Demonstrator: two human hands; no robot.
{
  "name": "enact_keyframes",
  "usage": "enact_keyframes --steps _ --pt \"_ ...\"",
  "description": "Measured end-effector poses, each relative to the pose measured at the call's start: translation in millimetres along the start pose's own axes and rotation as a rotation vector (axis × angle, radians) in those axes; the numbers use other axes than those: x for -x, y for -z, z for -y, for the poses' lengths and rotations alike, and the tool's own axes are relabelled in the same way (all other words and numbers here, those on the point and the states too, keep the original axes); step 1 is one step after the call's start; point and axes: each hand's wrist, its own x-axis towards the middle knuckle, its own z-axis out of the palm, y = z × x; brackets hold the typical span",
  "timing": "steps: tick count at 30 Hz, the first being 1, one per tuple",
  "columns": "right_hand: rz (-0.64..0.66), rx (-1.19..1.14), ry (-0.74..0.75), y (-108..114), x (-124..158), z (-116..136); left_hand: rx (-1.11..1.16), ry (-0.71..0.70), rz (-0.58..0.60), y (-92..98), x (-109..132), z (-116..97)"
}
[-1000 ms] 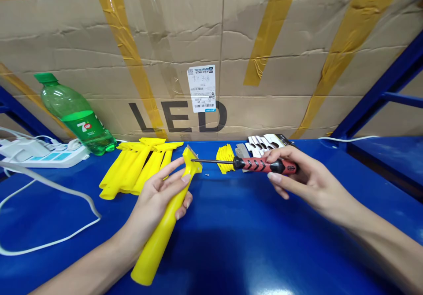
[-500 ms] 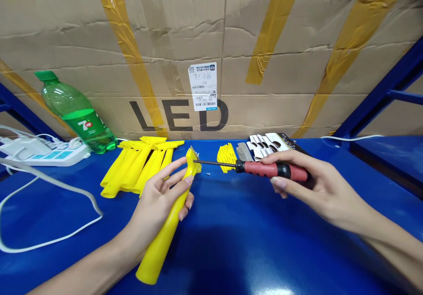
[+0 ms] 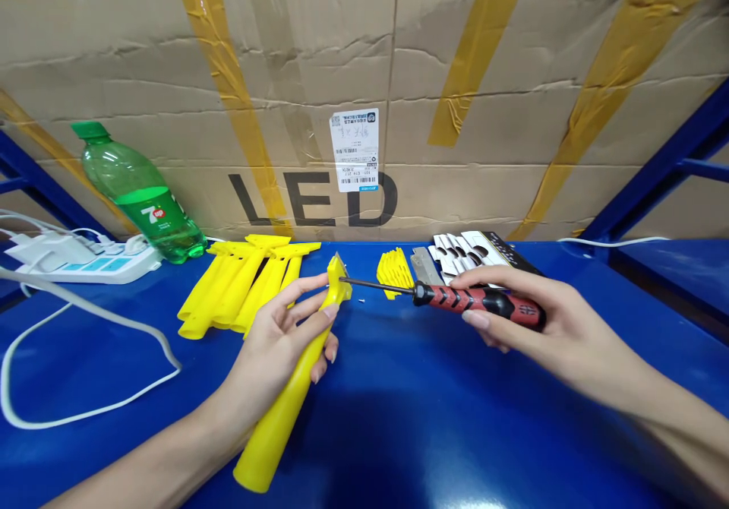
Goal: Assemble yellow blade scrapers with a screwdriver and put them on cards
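My left hand (image 3: pixel 290 330) is closed around a yellow scraper handle (image 3: pixel 279 418), which slants with its thick end toward me. A thin metal blade edge (image 3: pixel 337 257) shows at its flared head. My right hand (image 3: pixel 535 311) grips a red and black screwdriver (image 3: pixel 478 301) by its handle. The screwdriver's tip meets the head of the yellow handle, and what lies right under the tip is too small to tell. A tiny screw (image 3: pixel 361 300) rests on the blue surface just beyond. Several more yellow handles (image 3: pixel 244 285) lie in a pile to the left.
Small yellow plastic pieces (image 3: pixel 395 270), grey metal blades (image 3: pixel 426 266) and white-and-black cards (image 3: pixel 464 254) lie behind the screwdriver. A green bottle (image 3: pixel 145 197) leans against the large cardboard box (image 3: pixel 319 61). A power strip (image 3: pixel 117 264) with white cables sits at the left.
The screwdriver handle has turned about its axis, showing black chevrons now, and its rear end sits slightly lower. The tip stays at the yellow head. The whole view has shifted a little.
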Motion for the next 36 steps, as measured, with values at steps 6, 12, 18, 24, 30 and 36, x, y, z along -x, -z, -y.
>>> enact_keyframes --steps 6,12,18,24,30,36 --pt "-0.037 0.003 -0.034 -6.1 0.9 1.8 -0.050 -0.059 -0.014 -3.3 6.4 -4.2" --pt "0.031 -0.443 -0.366 -11.2 -1.5 1.8 -0.109 -0.118 0.004 -0.6 7.7 -1.5" --pt "0.067 -0.665 -0.610 -11.8 -6.3 -2.8 -0.103 -0.088 0.049 -0.1 6.0 0.0" --pt "0.059 -0.854 -0.700 -14.9 -9.3 -8.0 0.000 -0.001 0.138 8.4 -1.3 -9.1" --pt "-0.196 -0.808 -0.536 -3.3 -9.7 -10.7 0.215 0.099 0.259 22.5 -16.8 -3.7" --pt "0.128 -0.730 -0.513 -20.8 -2.2 6.3 0.244 0.142 0.355 18.2 -13.8 -0.4"
